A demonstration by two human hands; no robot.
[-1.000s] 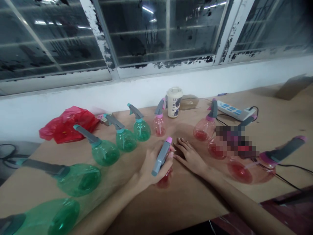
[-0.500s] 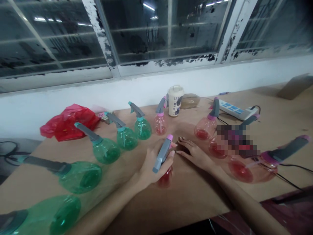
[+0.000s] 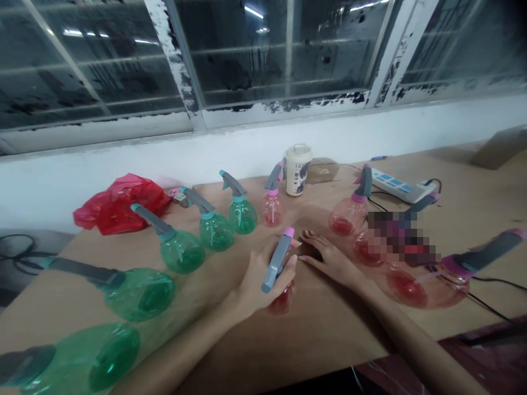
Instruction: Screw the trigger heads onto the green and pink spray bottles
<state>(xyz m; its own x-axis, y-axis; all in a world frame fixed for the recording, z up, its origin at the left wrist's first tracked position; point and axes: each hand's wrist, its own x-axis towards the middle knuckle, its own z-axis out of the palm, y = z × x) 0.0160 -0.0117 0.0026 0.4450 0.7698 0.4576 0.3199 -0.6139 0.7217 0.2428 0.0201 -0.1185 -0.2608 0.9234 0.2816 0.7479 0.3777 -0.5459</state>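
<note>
My left hand point(image 3: 257, 274) is wrapped round a red spray bottle point(image 3: 281, 303) with a grey head and pink nozzle, at the middle of the table. Its body is mostly hidden by my fingers. My right hand point(image 3: 327, 257) lies on the table just right of it, fingers stretched out and holding nothing. A smaller pink spray bottle point(image 3: 272, 208) stands beyond my hands. On the left, several green spray bottles point(image 3: 181, 252) form a curved row. To the right stand more red spray bottles, the nearest a large one point(image 3: 424, 288) and the farthest a rounded one point(image 3: 348, 216).
A lidded paper cup point(image 3: 298, 170) stands near the wall. At the back left lies a red plastic bag point(image 3: 123, 206). A power strip point(image 3: 397, 185) with black cables is at the right, near a blurred-out patch. A cardboard piece point(image 3: 500, 148) sits at the far right.
The whole view has shifted slightly to the right. My hands and the bottles keep their places relative to each other.
</note>
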